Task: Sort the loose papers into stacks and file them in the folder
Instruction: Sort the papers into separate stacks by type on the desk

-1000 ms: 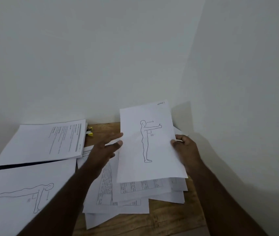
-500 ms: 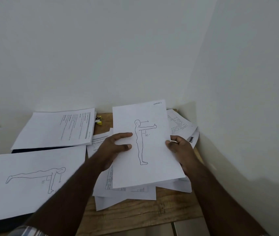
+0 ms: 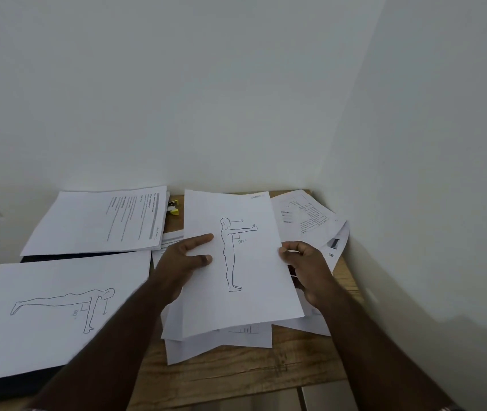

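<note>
white papers (image 3: 236, 304) — black line figures, wooden table (image 3: 236, 369)

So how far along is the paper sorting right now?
Partway. Two stacks are started at left: a text-page stack and one topped by a plank-pose drawing, both on a dark folder. In hand: both the left hand and right hand hold a standing-figure sheet. Left: the loose pile underneath, then filing.

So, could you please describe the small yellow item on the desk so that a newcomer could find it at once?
Start at the wooden desk where it meets the back wall. The yellow item lies there, in the gap between the text page and the held standing-figure sheet. It is the only coloured thing among white papers.
</note>
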